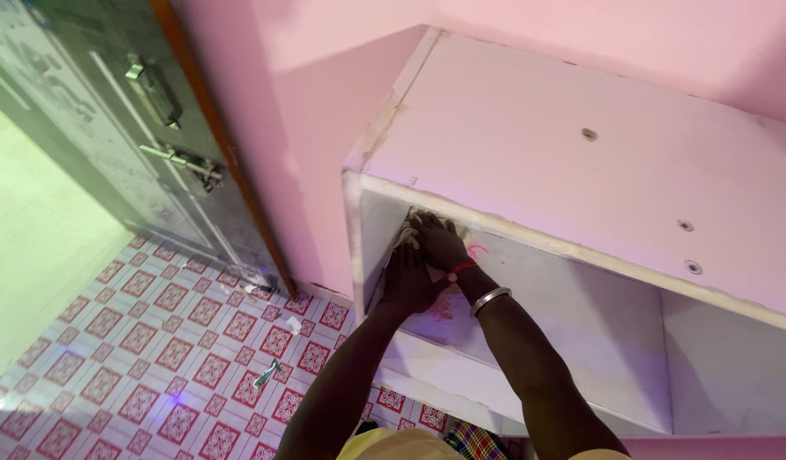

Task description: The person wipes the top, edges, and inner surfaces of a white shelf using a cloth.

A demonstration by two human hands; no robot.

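Observation:
Both of my hands reach into the upper left corner of a white wooden cabinet (580,145) that stands against a pink wall. My left hand (407,281) presses flat against the inner left side panel, just below the top board. My right hand (440,241) lies above it, fingers spread against the corner under the top board's front edge. A pale scrap shows between the fingers; I cannot tell what it is. My right wrist carries a red thread and a silver bangle (490,300).
The pink wall (308,128) runs behind and left of the cabinet. A grey metal door (112,128) with latches stands open at the left. Red-and-white patterned floor tiles (154,358) hold a small metal tool (267,373) and bits of debris.

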